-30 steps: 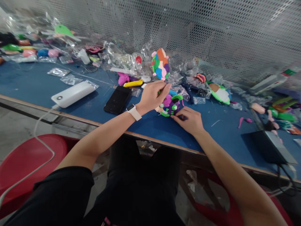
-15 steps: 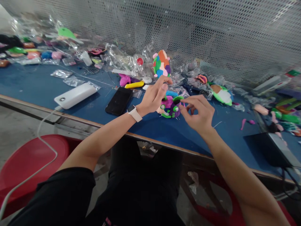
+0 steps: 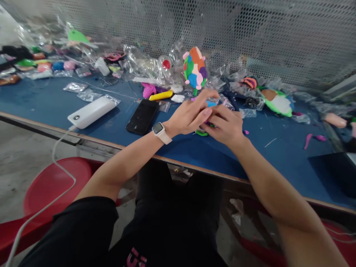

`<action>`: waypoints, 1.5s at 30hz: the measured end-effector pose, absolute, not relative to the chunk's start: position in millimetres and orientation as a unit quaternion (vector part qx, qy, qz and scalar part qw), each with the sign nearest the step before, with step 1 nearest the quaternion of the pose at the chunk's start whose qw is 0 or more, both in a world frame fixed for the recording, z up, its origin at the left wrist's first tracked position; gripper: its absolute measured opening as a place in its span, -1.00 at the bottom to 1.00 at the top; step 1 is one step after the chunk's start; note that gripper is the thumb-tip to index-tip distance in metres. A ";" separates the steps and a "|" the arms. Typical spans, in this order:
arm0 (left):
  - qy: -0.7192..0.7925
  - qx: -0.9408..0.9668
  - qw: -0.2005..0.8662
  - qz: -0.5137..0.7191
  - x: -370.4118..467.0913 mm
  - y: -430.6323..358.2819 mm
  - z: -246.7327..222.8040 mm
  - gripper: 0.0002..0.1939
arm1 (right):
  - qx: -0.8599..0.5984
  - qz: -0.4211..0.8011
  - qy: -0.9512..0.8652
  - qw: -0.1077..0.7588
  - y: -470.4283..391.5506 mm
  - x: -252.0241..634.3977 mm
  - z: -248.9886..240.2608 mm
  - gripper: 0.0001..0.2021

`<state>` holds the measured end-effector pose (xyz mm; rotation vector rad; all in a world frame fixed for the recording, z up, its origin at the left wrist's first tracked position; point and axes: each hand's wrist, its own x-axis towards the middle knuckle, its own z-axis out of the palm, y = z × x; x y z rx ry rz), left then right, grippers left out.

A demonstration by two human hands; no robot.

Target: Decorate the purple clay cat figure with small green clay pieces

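Note:
A multicoloured modelling-clay figure (image 3: pixel 201 132) sits on the blue table, mostly hidden under both hands. Only a green lower edge and a patch of blue at its top show. My left hand (image 3: pixel 189 114), with a pale-strapped watch (image 3: pixel 158 128) on its wrist, curls round the figure from the left and over it. From the right, my right hand (image 3: pixel 225 124) has its bent fingers pressed onto the figure's front and top, touching the left fingertips. Just behind stands a patchwork clay piece (image 3: pixel 196 66) in orange, green, blue and pink.
Left of the hands lie a black phone (image 3: pixel 142 116), a white power bank (image 3: pixel 92 112) with a cable, and a yellow cutter (image 3: pixel 161 95). Plastic bags (image 3: pixel 144 66) and clay bits line the perforated back panel (image 3: pixel 194 26). Another clay piece (image 3: pixel 276 102) and a dark box (image 3: pixel 333 172) are to the right.
My right hand has moved left from the figure's side onto its front, covering the face that showed before. My left hand stays at the figure. The view has shifted slightly.

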<state>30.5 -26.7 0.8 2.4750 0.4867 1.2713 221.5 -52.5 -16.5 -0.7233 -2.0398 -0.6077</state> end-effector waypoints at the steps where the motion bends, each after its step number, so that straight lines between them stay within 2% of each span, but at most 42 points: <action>1: 0.170 0.865 0.155 0.446 31.1 -27.9 1.4 -0.46 | -0.297 -0.243 -0.813 0.437 -54.2 222.2 -15.8 -0.82; 6: 0.166 0.861 0.096 0.472 33.7 -22.6 -2.2 -0.55 | -0.372 -0.167 -0.758 0.509 -61.5 222.1 -3.9 -0.84; 10: 0.193 0.867 0.045 0.458 35.4 -14.1 -7.8 -0.60 | -0.373 -0.100 -0.727 0.568 -62.8 226.7 0.2 -0.83; 16: 0.213 0.860 0.010 0.463 35.7 -10.0 -9.6 -0.64 | -0.369 -0.034 -0.759 0.535 -57.3 237.5 -7.4 -0.76; 24: 0.198 0.864 0.015 0.463 35.4 -12.0 -7.2 -0.62 | -0.341 -0.090 -0.763 0.542 -51.9 236.3 -3.8 -0.86; 30: 0.188 0.862 0.007 0.470 37.8 -11.9 -5.2 -0.63 | -0.370 -0.077 -0.761 0.527 -49.7 239.6 -4.4 -0.78; 33: 0.206 0.816 -0.040 0.538 31.2 -2.8 -3.1 -0.60 | -0.396 -0.055 -0.676 0.618 -41.9 248.7 -3.6 -0.70; 34: 0.219 0.794 -0.054 0.565 27.7 1.3 -2.2 -0.59 | -0.391 -0.057 -0.626 0.672 -37.6 253.3 -3.7 -0.71; 36: 0.248 0.768 -0.059 0.588 21.0 9.0 -0.5 -0.61 | -0.389 -0.070 -0.588 0.706 -28.3 263.0 -5.4 -0.77; 39: 0.253 0.781 -0.028 0.570 17.6 13.1 0.5 -0.60 | -0.401 -0.080 -0.619 0.671 -20.7 270.4 -12.2 -0.76; 42: 0.216 0.828 -0.011 0.517 23.8 5.7 -0.8 -0.48 | -0.405 -0.060 -0.677 0.611 -28.8 262.0 -17.1 -0.71; 45: 0.199 0.856 0.017 0.477 31.1 -3.8 -3.2 -0.37 | -0.402 -0.036 -0.726 0.556 -47.8 245.1 -11.8 -0.74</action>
